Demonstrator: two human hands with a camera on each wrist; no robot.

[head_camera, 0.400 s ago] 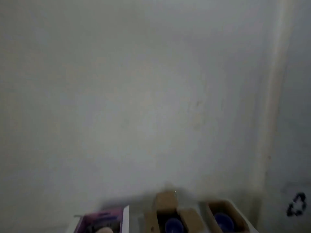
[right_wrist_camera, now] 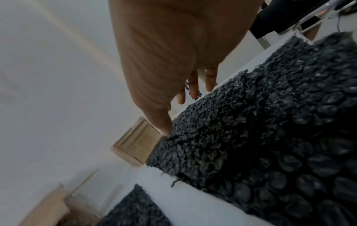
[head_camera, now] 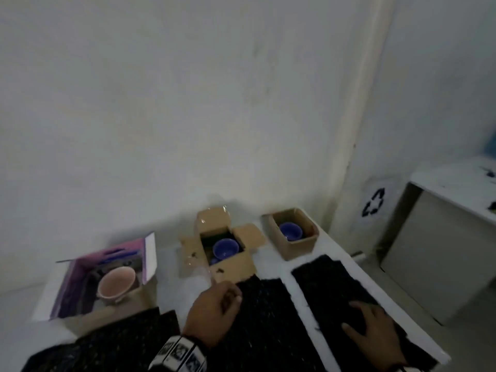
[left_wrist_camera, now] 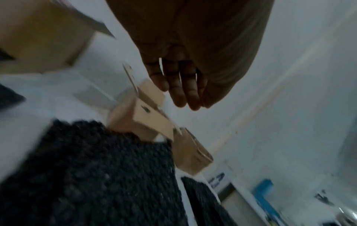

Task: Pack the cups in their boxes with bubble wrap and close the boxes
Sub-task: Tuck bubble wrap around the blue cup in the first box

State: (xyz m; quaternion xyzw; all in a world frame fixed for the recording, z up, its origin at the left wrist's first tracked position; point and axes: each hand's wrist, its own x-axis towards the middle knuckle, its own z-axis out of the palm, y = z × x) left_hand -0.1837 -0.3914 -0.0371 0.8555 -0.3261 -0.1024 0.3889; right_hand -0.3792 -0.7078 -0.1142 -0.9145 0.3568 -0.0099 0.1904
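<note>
Three open boxes stand along the wall. A purple-lined box [head_camera: 80, 280] on the left holds a pink cup [head_camera: 116, 281]. The middle cardboard box [head_camera: 233, 267] and the right cardboard box [head_camera: 298, 245] each hold a blue cup [head_camera: 225, 247], [head_camera: 290, 230]. Black bubble wrap sheets lie in front: left [head_camera: 112, 342], middle [head_camera: 268, 326] and right [head_camera: 330, 283]. My left hand [head_camera: 228, 299] hovers at the middle sheet's far corner, fingers loosely bent and holding nothing [left_wrist_camera: 179, 91]. My right hand [head_camera: 359, 318] rests flat with spread fingers on the right sheet [right_wrist_camera: 270, 137].
The white table [head_camera: 287, 288] ends at its right edge just beyond the right sheet. A bin with a recycling mark [head_camera: 374, 202] stands on the floor by the wall, and a white cabinet [head_camera: 440, 242] stands further right.
The head view has dropped from the wall to the table. The boxes, the bubble wrap sheets and both hands have come into sight.
</note>
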